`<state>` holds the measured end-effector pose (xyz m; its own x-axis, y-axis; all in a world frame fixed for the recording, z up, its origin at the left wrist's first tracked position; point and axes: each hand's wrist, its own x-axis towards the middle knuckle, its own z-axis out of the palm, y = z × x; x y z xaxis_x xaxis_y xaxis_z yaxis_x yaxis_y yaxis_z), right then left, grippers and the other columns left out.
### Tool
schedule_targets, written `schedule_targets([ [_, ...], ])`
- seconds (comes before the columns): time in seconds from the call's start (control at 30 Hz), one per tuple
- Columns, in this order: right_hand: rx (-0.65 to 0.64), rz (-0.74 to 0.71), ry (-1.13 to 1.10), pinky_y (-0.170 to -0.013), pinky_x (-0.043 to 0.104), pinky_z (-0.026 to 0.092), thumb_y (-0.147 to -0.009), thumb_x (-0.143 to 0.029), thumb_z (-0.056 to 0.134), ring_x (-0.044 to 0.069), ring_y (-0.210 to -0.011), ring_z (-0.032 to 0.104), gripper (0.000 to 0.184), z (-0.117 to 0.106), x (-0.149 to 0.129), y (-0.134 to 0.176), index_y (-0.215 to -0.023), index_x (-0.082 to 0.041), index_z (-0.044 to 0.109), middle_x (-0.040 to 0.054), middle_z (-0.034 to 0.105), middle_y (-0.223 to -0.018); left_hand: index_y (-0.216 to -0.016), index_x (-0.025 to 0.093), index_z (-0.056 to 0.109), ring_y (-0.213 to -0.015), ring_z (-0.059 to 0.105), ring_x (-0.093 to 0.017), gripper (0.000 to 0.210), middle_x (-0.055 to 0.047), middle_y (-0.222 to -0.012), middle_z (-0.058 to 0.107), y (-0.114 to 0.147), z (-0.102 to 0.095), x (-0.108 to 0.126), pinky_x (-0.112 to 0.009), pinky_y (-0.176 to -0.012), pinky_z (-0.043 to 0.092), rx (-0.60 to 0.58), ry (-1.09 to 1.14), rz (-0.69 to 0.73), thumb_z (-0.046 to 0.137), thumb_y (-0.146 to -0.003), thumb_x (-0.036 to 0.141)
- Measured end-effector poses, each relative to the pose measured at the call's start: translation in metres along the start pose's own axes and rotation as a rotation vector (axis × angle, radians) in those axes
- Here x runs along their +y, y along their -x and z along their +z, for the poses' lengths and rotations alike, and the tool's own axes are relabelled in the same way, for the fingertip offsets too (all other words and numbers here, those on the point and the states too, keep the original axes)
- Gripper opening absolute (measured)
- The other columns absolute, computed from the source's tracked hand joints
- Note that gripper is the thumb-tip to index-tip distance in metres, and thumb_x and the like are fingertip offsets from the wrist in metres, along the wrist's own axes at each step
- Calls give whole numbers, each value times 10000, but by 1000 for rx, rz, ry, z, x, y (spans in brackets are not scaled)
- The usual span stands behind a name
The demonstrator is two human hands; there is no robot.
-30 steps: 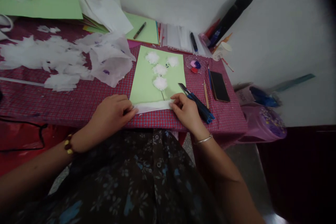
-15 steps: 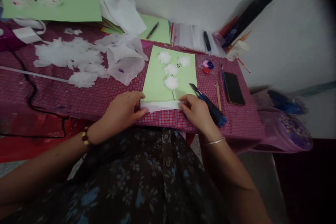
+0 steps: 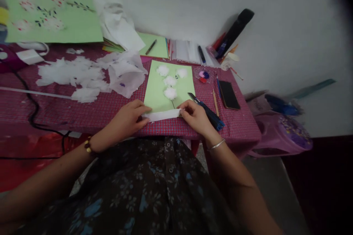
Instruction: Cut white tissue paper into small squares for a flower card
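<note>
A narrow folded strip of white tissue paper (image 3: 162,116) stretches between my hands along the near edge of a light green sheet (image 3: 154,93). My left hand (image 3: 129,117) pinches the strip's left end, thumb below and fingers above. The right end is pinched by my right hand (image 3: 194,115). White tissue flowers (image 3: 170,93) and a thin dark stem (image 3: 173,104) are on the green sheet. Just beyond my right hand lies a utility knife (image 3: 195,98), beside a dark blue-handled tool (image 3: 213,117), perhaps scissors.
Torn white tissue (image 3: 74,75) lies in a heap on the left, near a crumpled sheet (image 3: 127,77). Paint blobs (image 3: 204,75), a wooden stick (image 3: 215,102) and a phone (image 3: 229,94) are on the right. A finished-looking flower picture (image 3: 55,14) stands at the back left.
My head view has shifted, so the table sits lower and further left. Both hands still pinch the strip, which now looks flatter and straighter, with its right end slightly raised.
</note>
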<state>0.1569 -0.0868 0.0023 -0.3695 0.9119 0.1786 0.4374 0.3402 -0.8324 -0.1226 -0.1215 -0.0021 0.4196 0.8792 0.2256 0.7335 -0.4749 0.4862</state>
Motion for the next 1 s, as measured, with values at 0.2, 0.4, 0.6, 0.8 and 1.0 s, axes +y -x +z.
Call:
schedule_targets([
  [0.2, 24, 57, -227, -570, 263, 380, -830, -264, 574, 129, -590, 477, 63, 0, -16, -14, -852, -209, 551, -55, 497, -657, -661, 182, 577, -713, 558, -153, 183, -21, -791, 604, -1, -10, 9, -287, -656, 443, 91, 416, -193, 655, -766, 310],
  [0.4, 19, -96, -249, -546, 242, 335, -832, -216, 605, 108, -574, 428, 62, -5, -49, -48, -880, -205, 568, -63, 480, -663, -766, 202, 550, -516, 442, -75, 218, 25, -751, 604, -8, -39, 21, -221, -485, 347, 247, 839, -390, 714, -664, 304],
  [0.6, 75, -355, -181, -572, 247, 326, -832, -211, 613, 118, -598, 424, 45, -15, -77, -109, -874, -199, 601, -76, 434, -645, -911, 222, 560, -582, 518, -114, 239, 0, -810, 577, -65, -77, 3, -250, -520, 449, 228, 819, -271, 569, -690, 312],
  [0.8, 146, -348, -157, -599, 252, 328, -810, -138, 610, 127, -625, 439, 129, -19, -66, -138, -919, -208, 608, -73, 446, -650, -762, 190, 643, -478, 434, -111, 236, 9, -618, 512, -108, -82, -17, -235, -429, 349, -51, 653, -220, 650, -772, 426],
  [1.0, 174, -268, -280, -601, 244, 352, -787, -121, 650, 116, -617, 448, 137, -15, -49, -140, -894, -199, 613, -79, 465, -645, -858, 137, 747, -451, 286, -69, 374, 65, -523, 367, -114, -54, -25, -211, -424, 200, -79, 696, -259, 752, -738, 491],
])
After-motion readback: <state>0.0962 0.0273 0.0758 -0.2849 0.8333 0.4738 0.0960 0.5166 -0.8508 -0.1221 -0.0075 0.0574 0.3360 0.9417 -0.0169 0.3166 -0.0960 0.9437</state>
